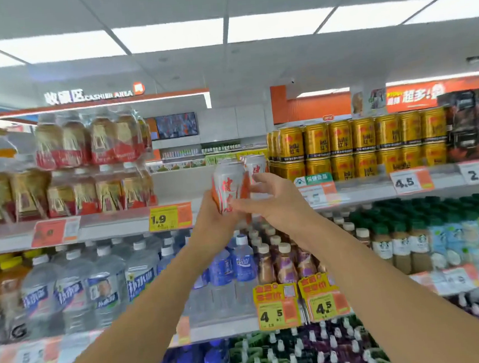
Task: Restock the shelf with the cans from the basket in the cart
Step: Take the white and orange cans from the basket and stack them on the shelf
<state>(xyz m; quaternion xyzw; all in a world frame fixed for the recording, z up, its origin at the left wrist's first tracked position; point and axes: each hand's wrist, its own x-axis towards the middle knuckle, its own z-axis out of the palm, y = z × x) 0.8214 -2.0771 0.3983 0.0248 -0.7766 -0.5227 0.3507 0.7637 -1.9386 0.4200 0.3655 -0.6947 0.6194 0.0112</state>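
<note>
My left hand (217,223) grips a white can with orange-red lettering (228,185) from below, raised in front of the top shelf (114,224). A second white and orange can (255,165) stands just behind it to the right, at the gap on that shelf. My right hand (274,201) reaches in from the right, fingers spread; its fingertips touch the held can, and its upper fingers lie by the second can. The basket and the cart are out of view.
Gold cans (356,145) fill the top shelf on the right, shrink-wrapped bottle packs (92,162) on the left. Water and drink bottles (240,265) crowd the shelf below my arms. Price tags (170,216) hang along the shelf edges.
</note>
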